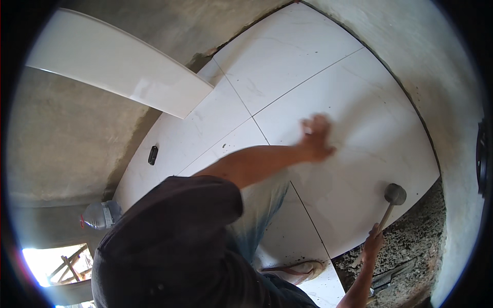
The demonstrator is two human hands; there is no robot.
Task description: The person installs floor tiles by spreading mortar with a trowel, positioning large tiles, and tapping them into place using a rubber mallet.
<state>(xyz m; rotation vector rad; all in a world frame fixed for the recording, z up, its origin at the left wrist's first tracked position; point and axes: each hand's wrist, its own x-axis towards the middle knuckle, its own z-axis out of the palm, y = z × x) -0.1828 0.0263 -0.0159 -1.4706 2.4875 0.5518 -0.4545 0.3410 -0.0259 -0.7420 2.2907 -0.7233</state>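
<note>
My left hand (316, 137) is over a large white floor tile (354, 118), blurred by motion. Its thumb and fingers look spread apart, and nothing shows in them; whether it touches the tile I cannot tell. At the lower right, my right hand (373, 242) is closed around the handle of a mallet (395, 194) with a round grey head. That head is at the tile's near right part, close to its edge. Beside my right forearm, a trowel-like tool (393, 274) lies on rough dark mortar (418, 238).
More white tiles (277, 56) cover the floor up to bare cement walls (169, 31). A long white panel or tile strip (118, 61) juts in from the upper left. A small black object (153, 155) and a clear plastic bottle (100, 215) are on the left. My sandalled foot (298, 271) rests on tile.
</note>
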